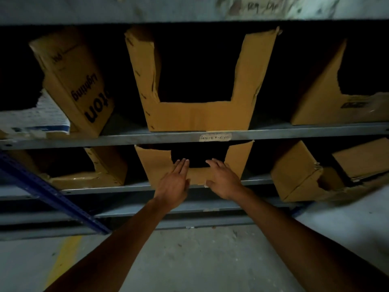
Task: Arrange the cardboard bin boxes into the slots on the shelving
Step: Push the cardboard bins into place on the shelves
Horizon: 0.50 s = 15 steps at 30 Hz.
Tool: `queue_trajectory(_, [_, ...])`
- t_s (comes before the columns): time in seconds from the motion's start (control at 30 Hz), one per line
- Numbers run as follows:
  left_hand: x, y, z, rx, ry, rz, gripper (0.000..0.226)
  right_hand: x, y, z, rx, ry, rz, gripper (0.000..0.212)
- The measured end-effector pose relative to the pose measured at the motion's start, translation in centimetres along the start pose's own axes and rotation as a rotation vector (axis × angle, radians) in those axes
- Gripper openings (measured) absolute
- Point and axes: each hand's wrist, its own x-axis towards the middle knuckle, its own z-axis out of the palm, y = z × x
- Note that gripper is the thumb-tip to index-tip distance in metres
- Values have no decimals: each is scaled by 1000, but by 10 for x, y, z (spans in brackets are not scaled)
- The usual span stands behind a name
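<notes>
A cardboard bin box (155, 163) with a cut-out front stands in the middle slot of the lower shelf (256, 182). My left hand (174, 182) lies flat against its front panel, fingers straight. My right hand (223, 180) presses the same panel from the right, fingers spread and relaxed. Directly above, on the upper shelf (294, 133), a taller bin box (200, 116) with a deep U-shaped cut-out sits upright. A printed box (77, 85) leans tilted in the upper left slot.
More bin boxes sit at the upper right (320, 102), lower left (105, 171) and lower right (299, 180), the last one skewed. A blue upright post (48, 192) slants at the left. Grey concrete floor (189, 260) with a yellow line (63, 258) lies below.
</notes>
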Motion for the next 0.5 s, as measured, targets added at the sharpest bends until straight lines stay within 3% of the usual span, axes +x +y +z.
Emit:
queue_trajectory(0.37, [-107, 84, -127, -220, 421, 51, 63, -155, -66, -103, 431, 427, -110, 70])
queue_trajectory(0.5, [-143, 101, -154, -425, 585, -71, 68, -196, -69, -114, 628, 508, -77, 74])
